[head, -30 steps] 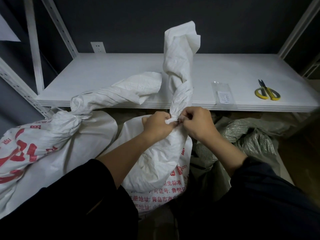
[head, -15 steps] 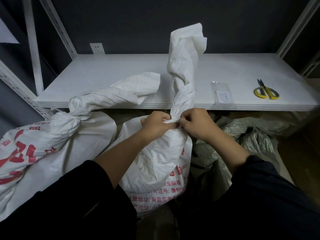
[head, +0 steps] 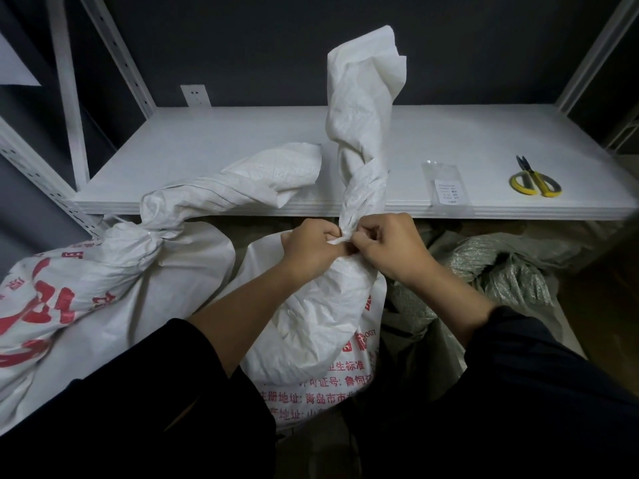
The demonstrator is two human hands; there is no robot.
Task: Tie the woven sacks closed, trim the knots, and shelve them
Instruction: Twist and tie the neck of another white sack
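mid-tying: left hand [head: 311, 248] and right hand [head: 387, 248] pinching tie [head: 337, 240] at sack [head: 321, 305] neck, just below shelf [head: 207, 150] edge. next, likely: cinching tight, then scissors [head: 534, 181] from shelf.

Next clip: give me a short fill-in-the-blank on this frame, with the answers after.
1. The left hand and right hand pinch a white strip at the twisted ____ of the middle sack.
2. The scissors on the shelf have ____ handles.
3. The scissors lie to the ____ of the clear packet.
4. The left sack carries ____ print.
Missing words: neck; yellow; right; red.
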